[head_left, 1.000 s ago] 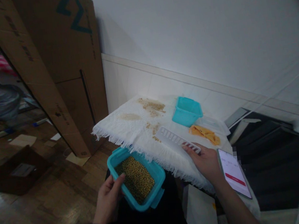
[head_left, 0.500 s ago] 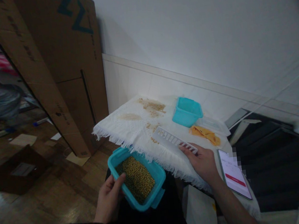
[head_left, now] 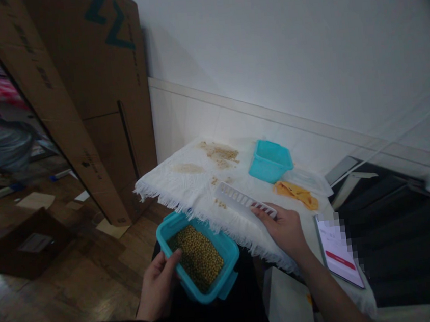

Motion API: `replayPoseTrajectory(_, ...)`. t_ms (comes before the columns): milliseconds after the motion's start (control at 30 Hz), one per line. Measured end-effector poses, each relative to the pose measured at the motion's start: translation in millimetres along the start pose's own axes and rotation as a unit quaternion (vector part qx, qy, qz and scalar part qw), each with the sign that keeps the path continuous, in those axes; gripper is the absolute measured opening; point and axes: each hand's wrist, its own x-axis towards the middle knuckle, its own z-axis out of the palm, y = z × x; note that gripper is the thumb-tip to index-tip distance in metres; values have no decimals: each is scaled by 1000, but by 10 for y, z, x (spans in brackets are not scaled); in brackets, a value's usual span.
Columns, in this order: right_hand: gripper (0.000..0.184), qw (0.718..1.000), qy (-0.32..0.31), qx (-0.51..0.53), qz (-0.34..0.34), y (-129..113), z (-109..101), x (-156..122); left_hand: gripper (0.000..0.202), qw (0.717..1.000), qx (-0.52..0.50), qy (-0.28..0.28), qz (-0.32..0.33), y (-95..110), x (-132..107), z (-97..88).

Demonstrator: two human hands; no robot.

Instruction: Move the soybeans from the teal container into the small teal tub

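Observation:
My left hand (head_left: 159, 280) grips the near left side of a teal plastic container (head_left: 229, 249), its thumb over the rim. Inside lie many yellowish soybeans (head_left: 203, 252); the container is tilted just below the table's fringed edge. My right hand (head_left: 283, 228) holds a white slotted plastic strip (head_left: 238, 199) by its right end, low over the white tablecloth (head_left: 163, 179). A few loose beans (head_left: 220, 204) lie beside the strip's left end. Farther back are a scattered patch of beans and crumbs (head_left: 220, 153) and a light brown stain (head_left: 188, 168).
A second teal container (head_left: 271, 160) stands at the back of the table, with an orange cloth (head_left: 295, 194) and a clear lid (head_left: 311, 180) near it. A phone (head_left: 339, 253) lies at the right edge. A tall cardboard box (head_left: 111, 90) stands left of the table.
My right hand has slid the white strip a little to the left and toward me across the cloth. The left hand and its container stay nearly where they were.

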Motion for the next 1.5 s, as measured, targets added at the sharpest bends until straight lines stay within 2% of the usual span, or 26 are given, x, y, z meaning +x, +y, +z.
replayPoseTrajectory(400, 29, 1000, -4, 7, -26, -2, 29, -42, 27, 1000, -1, 5, -8, 63, -35, 67)
replayPoseTrajectory(600, 23, 997, -5, 1, -83, -91, 77, -193, 24, 1000, 15, 11, -1, 67, -24, 71)
replayPoseTrajectory(733, 21, 992, -15, -13, -124, -166, 28, -298, 25, 1000, 5, 6, -5, 63, -28, 66)
replayPoseTrajectory(800, 23, 994, 17, -31, -106, -137, -23, -279, 26, 1000, -2, 2, -6, 53, -34, 60)
replayPoseTrajectory(900, 30, 992, 107, -65, -25, 9, -86, -159, 24, 1000, -8, 3, -4, 38, -38, 52)
replayPoseTrajectory(967, 35, 987, 133, -87, 14, 136, -99, -60, 24, 1000, -10, 2, -5, 35, -38, 53)
replayPoseTrajectory(1133, 37, 989, 111, -97, 30, 315, -54, 51, 31, 1000, -5, 18, -17, 45, -47, 71)
replayPoseTrajectory(1500, 38, 993, 93, -63, 43, 194, -49, -53, 26, 1000, -9, 12, -21, 51, -55, 65)
